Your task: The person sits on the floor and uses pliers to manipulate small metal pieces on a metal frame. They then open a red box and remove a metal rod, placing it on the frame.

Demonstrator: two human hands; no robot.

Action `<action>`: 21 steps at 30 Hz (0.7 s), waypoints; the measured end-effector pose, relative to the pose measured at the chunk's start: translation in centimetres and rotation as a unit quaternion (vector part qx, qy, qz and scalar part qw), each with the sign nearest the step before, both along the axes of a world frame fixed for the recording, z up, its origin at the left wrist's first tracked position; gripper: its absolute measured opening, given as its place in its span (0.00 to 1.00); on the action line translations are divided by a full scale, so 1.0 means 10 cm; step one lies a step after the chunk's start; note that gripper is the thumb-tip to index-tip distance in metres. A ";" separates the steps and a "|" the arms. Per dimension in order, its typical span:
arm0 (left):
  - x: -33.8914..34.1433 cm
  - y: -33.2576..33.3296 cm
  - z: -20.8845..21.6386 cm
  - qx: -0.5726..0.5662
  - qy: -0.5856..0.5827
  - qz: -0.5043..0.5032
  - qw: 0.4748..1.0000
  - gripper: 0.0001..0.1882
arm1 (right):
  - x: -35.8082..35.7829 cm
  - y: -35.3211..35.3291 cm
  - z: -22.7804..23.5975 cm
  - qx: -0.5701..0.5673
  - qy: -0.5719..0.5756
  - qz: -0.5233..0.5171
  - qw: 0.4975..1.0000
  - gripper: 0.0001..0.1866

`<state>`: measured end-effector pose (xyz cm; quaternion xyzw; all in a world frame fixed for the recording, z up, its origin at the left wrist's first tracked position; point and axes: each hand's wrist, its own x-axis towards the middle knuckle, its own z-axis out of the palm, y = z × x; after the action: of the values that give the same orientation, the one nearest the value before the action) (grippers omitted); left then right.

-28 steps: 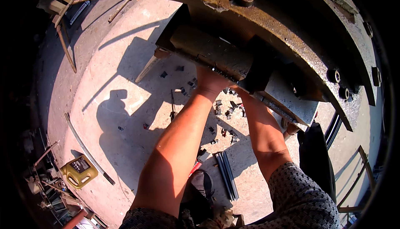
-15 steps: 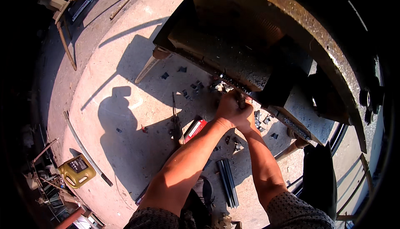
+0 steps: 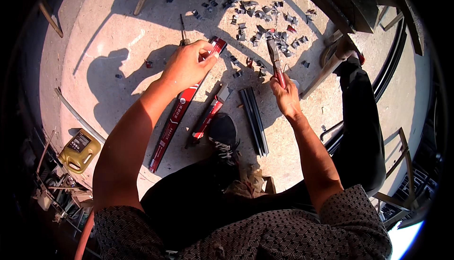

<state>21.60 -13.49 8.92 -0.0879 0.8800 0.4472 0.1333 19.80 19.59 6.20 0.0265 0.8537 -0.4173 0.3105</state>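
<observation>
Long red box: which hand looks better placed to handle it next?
Probably the left hand: it is at the far end of the long red box, whereas the right hand is occupied, holding the red-handled pliers.

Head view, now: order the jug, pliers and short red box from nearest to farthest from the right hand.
From the right hand:
1. Pliers: in its grip.
2. Short red box: to its left, on the floor.
3. Jug: far left, on the floor.
</observation>
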 end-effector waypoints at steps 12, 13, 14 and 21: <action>2.20 0.44 -0.35 -0.102 -0.106 0.052 0.988 0.15 | 0.88 0.60 -0.04 0.223 -0.061 0.105 0.967 0.22; 2.29 0.48 -0.37 -0.109 -0.117 0.062 0.985 0.15 | 0.93 0.63 -0.06 0.229 -0.060 0.110 0.965 0.22; 2.36 0.52 -0.40 -0.116 -0.128 0.074 0.982 0.15 | 0.98 0.66 -0.07 0.235 -0.059 0.116 0.963 0.22; 2.67 0.45 -0.46 -0.144 -0.114 0.051 0.982 0.15 | 1.14 0.80 -0.20 0.284 -0.081 0.131 0.946 0.29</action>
<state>48.33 -9.01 4.32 -0.2013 0.9086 0.3092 0.1960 31.24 27.63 4.19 0.0353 0.9048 -0.1098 0.4099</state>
